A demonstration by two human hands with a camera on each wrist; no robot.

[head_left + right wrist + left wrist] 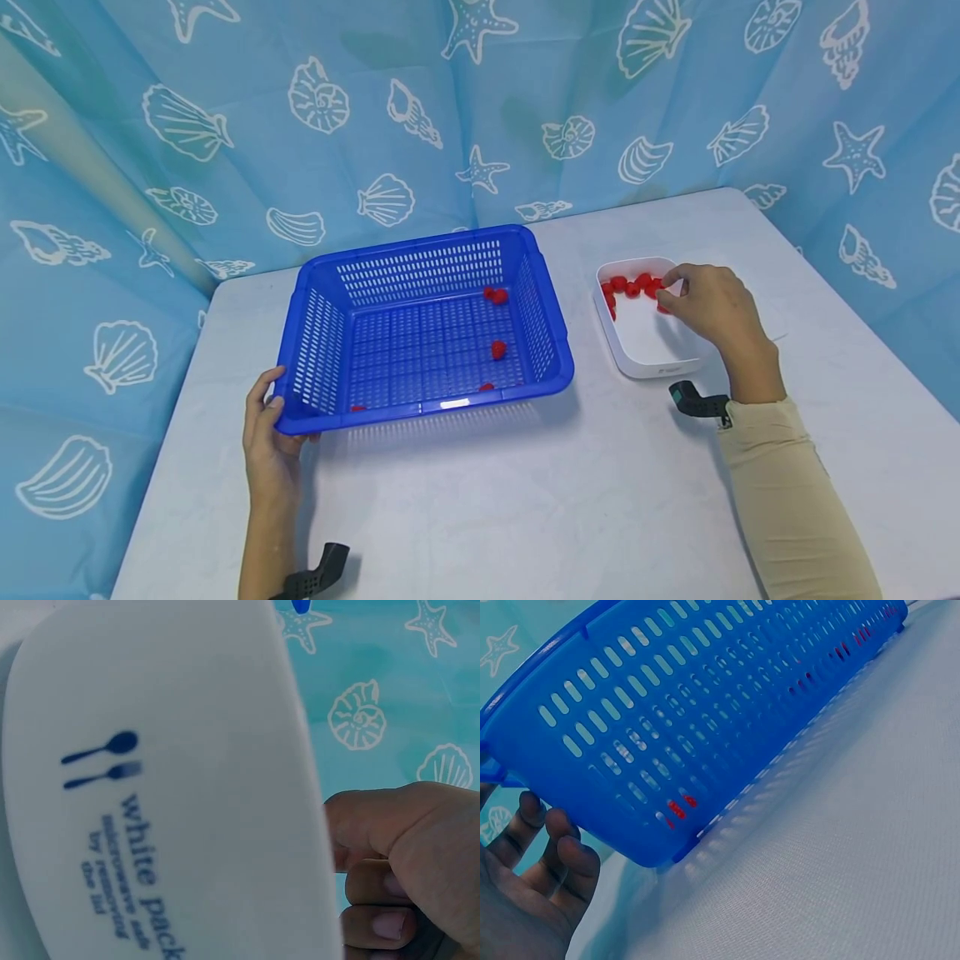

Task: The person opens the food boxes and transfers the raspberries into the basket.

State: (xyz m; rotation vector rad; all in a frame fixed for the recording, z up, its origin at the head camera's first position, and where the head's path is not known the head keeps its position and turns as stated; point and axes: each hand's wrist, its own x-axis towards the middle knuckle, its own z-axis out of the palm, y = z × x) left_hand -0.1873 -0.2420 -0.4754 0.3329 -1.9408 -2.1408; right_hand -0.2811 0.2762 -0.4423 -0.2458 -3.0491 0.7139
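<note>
My left hand [264,429] grips the near left corner of a blue plastic basket [390,414]. In the left wrist view its fingers [579,859] curl at the basket's end, under the rim. A few red raspberries [498,350] lie on the slotted basket floor, some partly hidden by the near wall. My right hand [708,304] reaches over the right side of a white plastic box [656,369], thumb and index finger pinching at a raspberry [663,308]. Several raspberries [633,289] line the box's far and left walls. The box wall [210,690] hides those fingertips in the right wrist view.
Basket and box stand side by side on a white-covered table [465,508]. A blue curtain [420,108] with shell prints hangs behind the table and along both sides. Each wrist wears a black camera mount [697,402].
</note>
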